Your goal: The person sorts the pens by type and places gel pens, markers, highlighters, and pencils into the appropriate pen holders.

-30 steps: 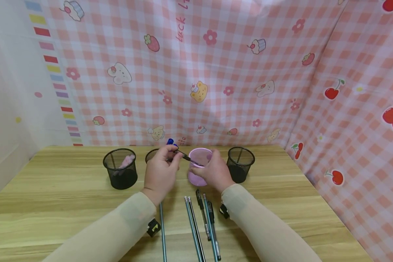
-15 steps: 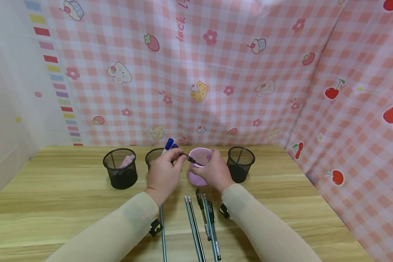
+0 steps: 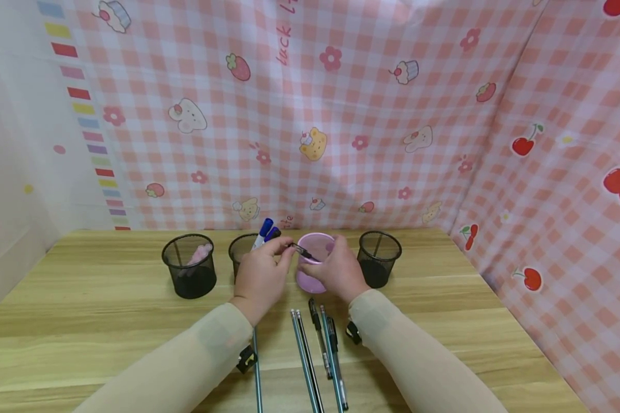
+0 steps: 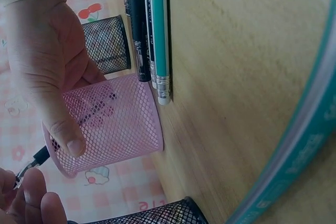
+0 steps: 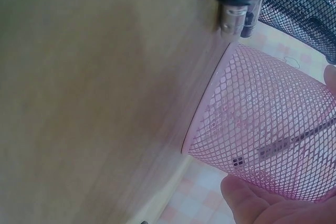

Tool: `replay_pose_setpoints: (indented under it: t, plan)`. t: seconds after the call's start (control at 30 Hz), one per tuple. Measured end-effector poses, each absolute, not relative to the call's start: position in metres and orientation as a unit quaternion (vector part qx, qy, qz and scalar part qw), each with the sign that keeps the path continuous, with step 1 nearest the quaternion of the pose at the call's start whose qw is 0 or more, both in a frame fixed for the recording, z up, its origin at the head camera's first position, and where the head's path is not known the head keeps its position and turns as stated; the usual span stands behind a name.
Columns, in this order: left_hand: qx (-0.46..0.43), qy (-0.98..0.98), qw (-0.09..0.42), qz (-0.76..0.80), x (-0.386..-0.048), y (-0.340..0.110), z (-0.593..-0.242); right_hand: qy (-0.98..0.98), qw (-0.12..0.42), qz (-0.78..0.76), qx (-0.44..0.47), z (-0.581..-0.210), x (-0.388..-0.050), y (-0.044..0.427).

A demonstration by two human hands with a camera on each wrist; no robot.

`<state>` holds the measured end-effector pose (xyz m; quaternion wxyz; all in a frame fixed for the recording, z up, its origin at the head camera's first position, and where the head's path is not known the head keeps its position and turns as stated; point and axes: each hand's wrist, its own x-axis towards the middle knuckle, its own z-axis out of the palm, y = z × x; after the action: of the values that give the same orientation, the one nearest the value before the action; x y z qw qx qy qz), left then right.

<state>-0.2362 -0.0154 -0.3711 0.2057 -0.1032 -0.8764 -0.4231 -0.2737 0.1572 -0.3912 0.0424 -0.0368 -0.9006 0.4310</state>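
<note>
My left hand [image 3: 260,281] pinches a black pen [image 3: 303,252] at one end, between thumb and fingers. The pen slants over the rim into a pink mesh pen holder [image 3: 310,282]; its lower part shows dark through the mesh in both wrist views. My right hand [image 3: 341,271] grips that holder at its upper right side, thumb [image 4: 71,141] across the near wall. The holder stands upright on the table. Just behind my left hand is a black mesh pen holder [image 3: 237,252] with blue-capped markers [image 3: 262,232], partly hidden.
A black mesh holder [image 3: 190,269] with a fluffy pink thing in it stands at left, another [image 3: 379,261] at right. Between my forearms lie striped pencils [image 3: 306,358], gel pens [image 3: 317,335] and a lone teal pencil [image 3: 257,373]. A checked cloth [image 3: 310,103] hangs behind the table.
My left hand has shifted right and slightly down toward the pink holder, and the pen has gone further in. More of the blue-capped markers shows. The right hand stays in place.
</note>
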Motion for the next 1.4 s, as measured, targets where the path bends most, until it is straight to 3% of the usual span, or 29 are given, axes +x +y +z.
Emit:
replay_pose_setpoints:
  t: [0.63,0.77,1.07,1.23,1.4]
  plan:
    - [-0.118,-0.883,0.159,-0.427,-0.227,-0.021,-0.369,-0.897,0.032,0.438,-0.048,-0.386,-0.271,0.155]
    - [-0.146,-0.905,0.119,-0.382,-0.219,-0.022,-0.367,-0.899,0.038,0.435,-0.042,-0.387,-0.27,0.156]
    - [-0.236,-0.944,-0.03,-0.226,-0.207,-0.018,-0.375,-0.898,0.042,0.437,-0.037,-0.388,-0.27,0.157]
    - [-0.287,-0.938,-0.06,-0.186,-0.207,-0.014,-0.381,-0.899,0.046,0.436,-0.029,-0.389,-0.269,0.157]
    - [-0.326,-0.934,-0.056,-0.134,-0.21,-0.011,-0.386,-0.899,0.049,0.435,-0.026,-0.39,-0.269,0.157]
